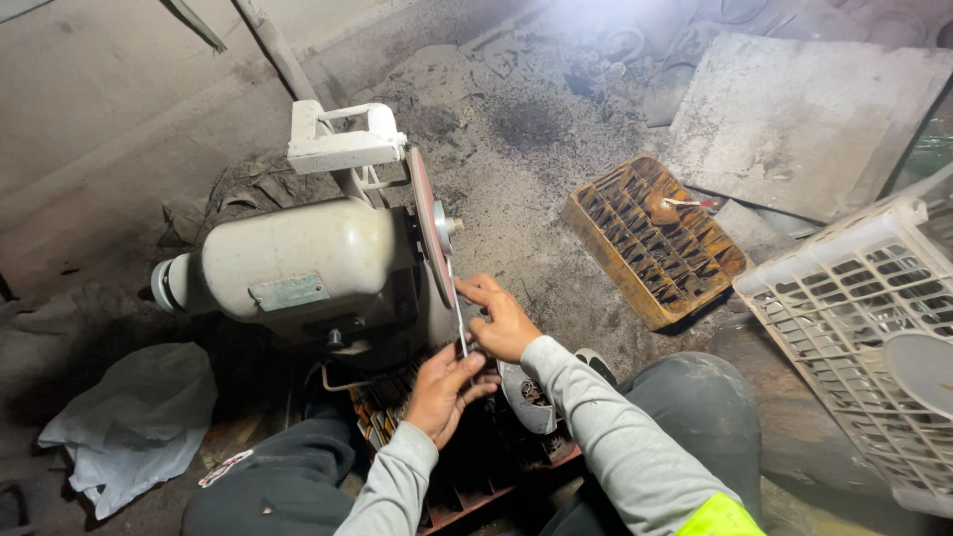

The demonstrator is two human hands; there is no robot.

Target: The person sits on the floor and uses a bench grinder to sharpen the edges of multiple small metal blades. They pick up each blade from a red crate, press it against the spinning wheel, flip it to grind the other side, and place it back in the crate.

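A: What is seen around the bench grinder, biggest first?

B: Right of the grinder, a white slatted crate is tilted on edge; beyond it a grey slab is propped. Between slab and grinder, a rusty orange grid tray is laid on the dusty floor. Left of the grinder, a crumpled white bag is dropped.

A: And at the grinder itself?

B: 1 thin metal strip is pressed against the reddish wheel at the grinder's right end. It is gripped from below by the left hand, fingers closed round its lower end, and pinched higher up by the right hand.

A: How is this best done?

B: Judged from the grip, light, even pressure is wanted, the strip kept steady with both hands, and fingertips held clear of the wheel's rim.

A: How does the strip look?

B: Narrow, straight, pale and shiny, stood nearly upright just below the wheel's hub. Its edge cannot be made out.
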